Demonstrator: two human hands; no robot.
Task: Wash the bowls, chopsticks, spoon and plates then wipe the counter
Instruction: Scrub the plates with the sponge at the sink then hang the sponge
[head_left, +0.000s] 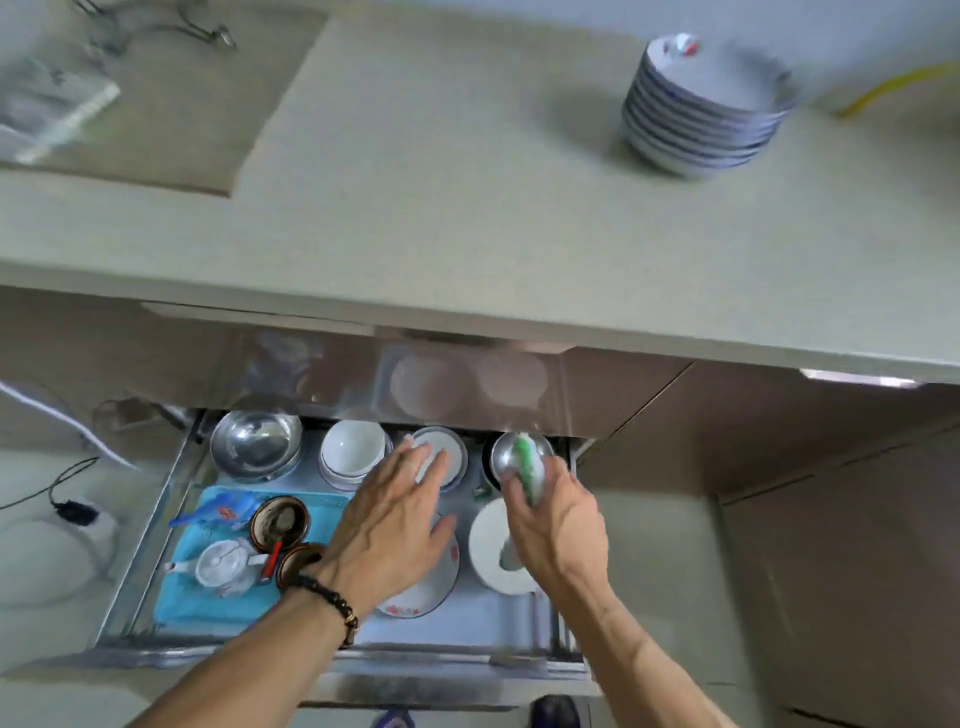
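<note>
- The drawer (171, 499) under the counter (415, 208) stands pulled out, and both hands are inside it; judging from that, the step is putting washed dishes away or fetching them, and I cannot tell which
- The left hand (400, 514) lies flat with fingers straight, grasping nothing, over the plates (447, 452) at the drawer's middle; a flowered plate (426, 587) shows beneath its palm
- The right hand (556, 525) grasps a small steel bowl (519, 457) with something green in it, at the drawer's right rear corner
- A stack of bowls (706, 109) sits on the counter, well behind the drawer and to its right; white bowls (353, 457) and a steel basin (254, 441) sit at the drawer's rear left
- The next move likely calls for setting or lifting the steel bowl squarely, without knocking the crockery beside it; wiping the counter looks not yet begun
- Hard to make out: the green thing is blurred; chopsticks and spoon are not visible; the drawer's rear is hidden under the counter edge
</note>
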